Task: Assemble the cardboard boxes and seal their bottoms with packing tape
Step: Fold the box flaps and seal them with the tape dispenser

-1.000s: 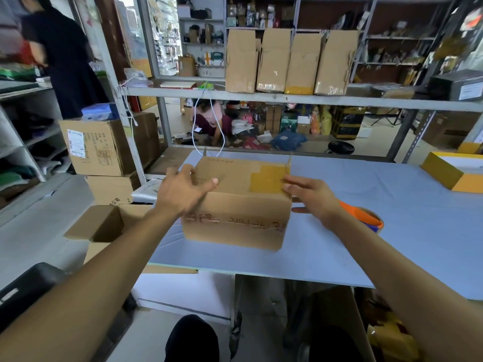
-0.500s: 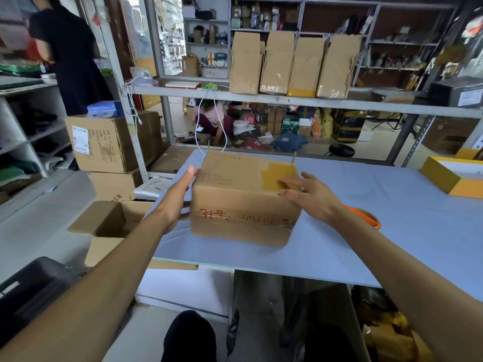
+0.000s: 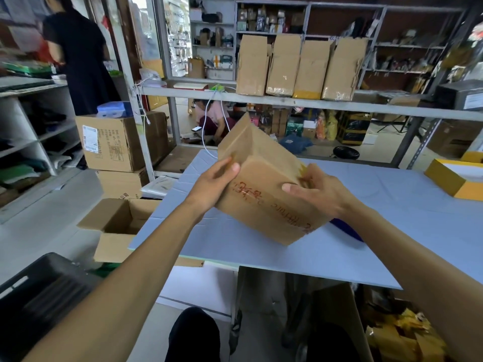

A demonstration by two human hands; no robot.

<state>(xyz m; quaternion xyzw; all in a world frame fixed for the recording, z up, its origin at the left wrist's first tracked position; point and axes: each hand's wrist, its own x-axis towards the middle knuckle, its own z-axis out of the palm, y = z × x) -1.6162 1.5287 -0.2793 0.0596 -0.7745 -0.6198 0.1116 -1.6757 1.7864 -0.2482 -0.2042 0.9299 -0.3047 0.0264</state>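
The cardboard box (image 3: 264, 189) is held tilted above the pale blue table (image 3: 392, 220), one corner pointing down at the tabletop, its plain brown face with red handwritten marks turned toward the camera. The left hand (image 3: 211, 184) grips its left edge, thumb on the near face and fingers (image 3: 230, 167) wrapped behind. The right hand (image 3: 318, 190) grips the right side, thumb pressed on the marked face and fingers curled over the edge beside a patch of yellowish tape (image 3: 303, 169). What lies inside the box cannot be seen from here.

Half a second ago the box sat flat on the table with both hands laid against its sides; now it is lifted clear and rotated, and the orange tape roll seen by the right wrist is hidden, only a dark blue sliver (image 3: 347, 229) showing below the right forearm.

Below and left of the left hand, an open carton (image 3: 117, 226) stands on the floor, its flaps spread; its inside is in shadow. Beyond the fingers, four flattened corrugated boxes (image 3: 300, 66) lean upright on a grey metal shelf (image 3: 261, 100). Far right of the right hand sits a yellow tray-like box (image 3: 449, 181) with a white interior.
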